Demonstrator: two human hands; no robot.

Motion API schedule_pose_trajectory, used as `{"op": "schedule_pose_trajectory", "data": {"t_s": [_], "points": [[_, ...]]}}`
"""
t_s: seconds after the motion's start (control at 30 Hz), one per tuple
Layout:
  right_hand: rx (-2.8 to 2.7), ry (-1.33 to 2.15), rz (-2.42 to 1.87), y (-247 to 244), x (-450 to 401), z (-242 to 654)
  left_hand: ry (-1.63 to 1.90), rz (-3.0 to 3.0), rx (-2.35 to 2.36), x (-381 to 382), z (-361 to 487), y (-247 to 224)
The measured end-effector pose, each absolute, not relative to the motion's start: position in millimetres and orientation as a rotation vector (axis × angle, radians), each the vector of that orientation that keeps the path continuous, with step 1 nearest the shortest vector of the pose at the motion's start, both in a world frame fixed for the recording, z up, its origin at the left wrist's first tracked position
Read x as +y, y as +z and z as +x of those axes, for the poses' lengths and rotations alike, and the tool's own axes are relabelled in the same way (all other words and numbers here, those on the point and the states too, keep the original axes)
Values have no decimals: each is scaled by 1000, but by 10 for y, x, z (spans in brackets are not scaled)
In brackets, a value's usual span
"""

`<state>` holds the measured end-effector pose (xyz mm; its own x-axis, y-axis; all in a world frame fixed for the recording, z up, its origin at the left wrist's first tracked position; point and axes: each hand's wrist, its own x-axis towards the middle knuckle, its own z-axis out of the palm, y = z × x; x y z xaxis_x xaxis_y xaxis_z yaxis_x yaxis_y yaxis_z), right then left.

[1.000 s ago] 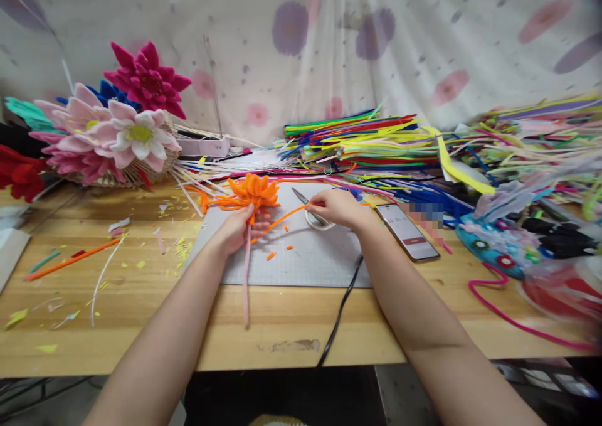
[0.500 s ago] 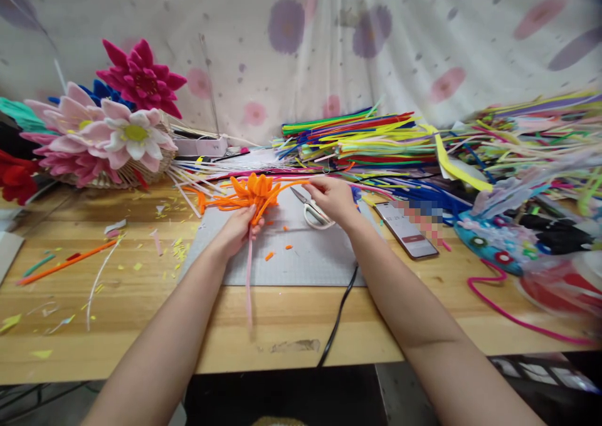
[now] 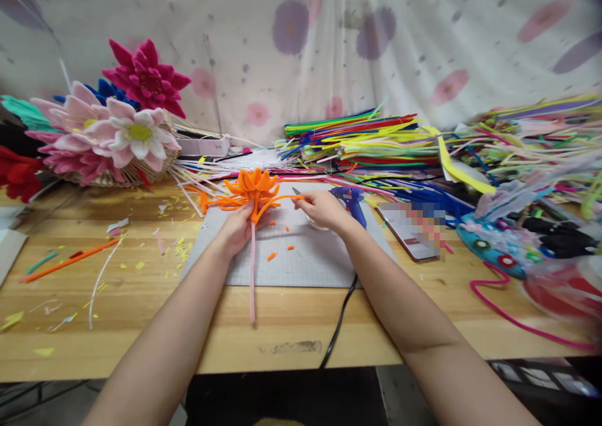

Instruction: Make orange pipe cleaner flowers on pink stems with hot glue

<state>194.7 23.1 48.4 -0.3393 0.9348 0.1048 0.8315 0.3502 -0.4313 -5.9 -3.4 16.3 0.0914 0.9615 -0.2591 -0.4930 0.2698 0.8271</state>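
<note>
An orange pipe-cleaner flower (image 3: 254, 187) is upright over the grey cutting mat (image 3: 310, 266), with a pale pink stem (image 3: 253, 275) hanging below it. My left hand (image 3: 238, 228) is closed around the base of the flower. To its right, my right hand (image 3: 322, 207) pinches the end of an orange strand (image 3: 285, 197) that runs out from the flower's base. Scissors lie mostly hidden beneath my right hand, with a blade tip showing. A blue glue gun (image 3: 352, 203) lies just beyond the right wrist.
Finished flowers (image 3: 136, 131) stand in a basket at the back left. Bundles of coloured pipe cleaners (image 3: 371, 140) line the back. A phone (image 3: 407, 231) lies right of the mat. A black cable (image 3: 339, 325) crosses the front edge. Scraps (image 3: 181, 247) litter the left side.
My right hand has moved slightly down and left with the strand, uncovering the glue gun and covering more of the scissors. The flower has turned more upright in my left hand.
</note>
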Motion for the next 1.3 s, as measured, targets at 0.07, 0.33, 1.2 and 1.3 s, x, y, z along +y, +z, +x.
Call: {"op": "schedule_pose_trajectory", "data": {"t_s": [0.07,0.33,1.2,1.3], "points": [[-2357,487,-1775,454,288,2036,1274,596,925,-6,-110,179],[-2532,878,-1622,481,251,2047,1358,555,958,50,-215,170],[-2380,1225,-1335,692,130,2629,1188,436,768,-22,-153,189],[-2318,1414,-1565,661,86,2983,1188,451,743,-48,-119,202]]}}
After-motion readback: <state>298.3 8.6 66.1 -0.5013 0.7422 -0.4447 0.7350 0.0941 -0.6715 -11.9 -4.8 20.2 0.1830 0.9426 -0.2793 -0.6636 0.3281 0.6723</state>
